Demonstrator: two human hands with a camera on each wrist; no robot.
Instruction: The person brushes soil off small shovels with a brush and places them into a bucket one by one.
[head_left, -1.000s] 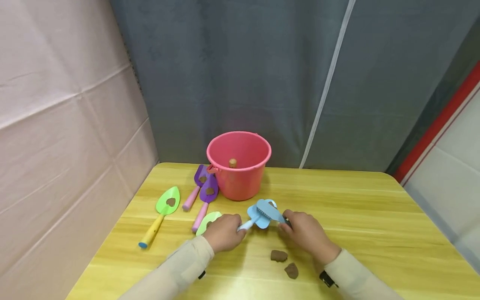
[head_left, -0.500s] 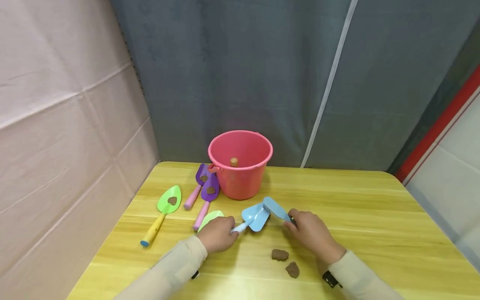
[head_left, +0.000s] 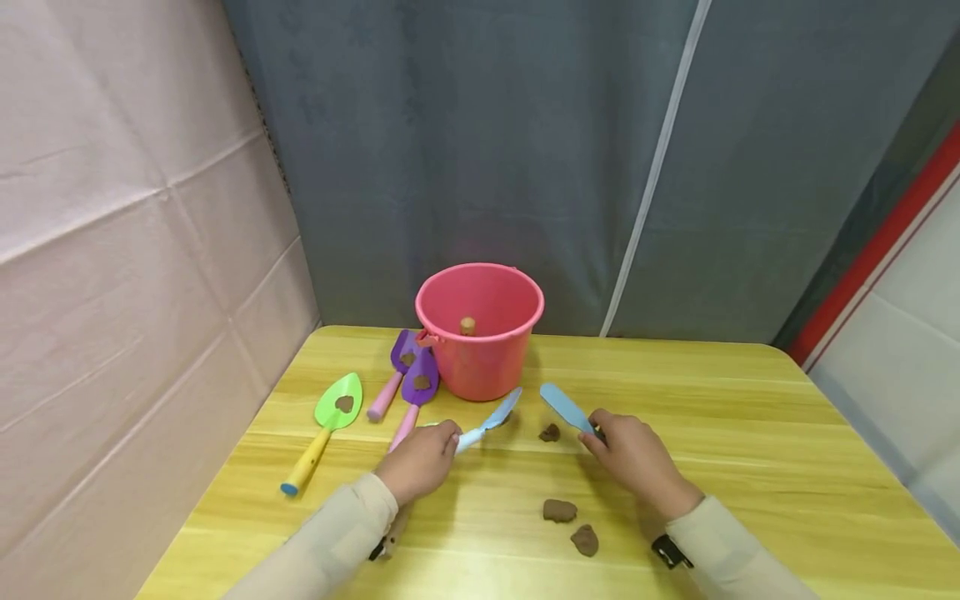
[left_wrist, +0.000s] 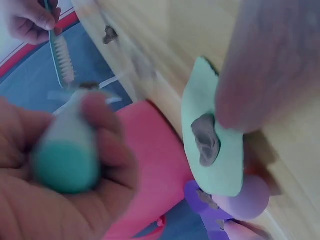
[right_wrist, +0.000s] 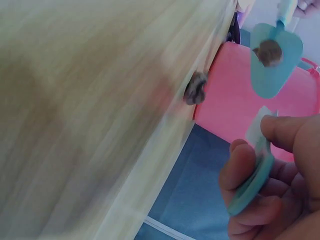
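Observation:
My left hand (head_left: 420, 462) grips the pale handle of a light blue toy shovel (head_left: 502, 410), its blade tipped up on edge. In the right wrist view a brown lump clings to the shovel's blade (right_wrist: 270, 84). My right hand (head_left: 633, 458) holds a blue brush (head_left: 564, 407) with white bristles, apart from the shovel. Between the two tools a dark brown clay-like lump (head_left: 550, 432) lies on the table. Nearer me are two more brown lumps (head_left: 559, 511). A pale green shovel (left_wrist: 220, 170) bearing a lump is mostly hidden by my left hand in the head view.
A pink bucket (head_left: 483, 367) stands behind the shovel, a wooden knob (head_left: 467, 326) showing inside. Left of it lie two purple shovels (head_left: 422, 396) with pink handles and a green shovel (head_left: 330, 410) with a yellow handle, brown lumps on their blades.
The blue shovel has turned on edge and moved left with my left hand. The brush has parted from it. A brown lump now shows on the table between them.

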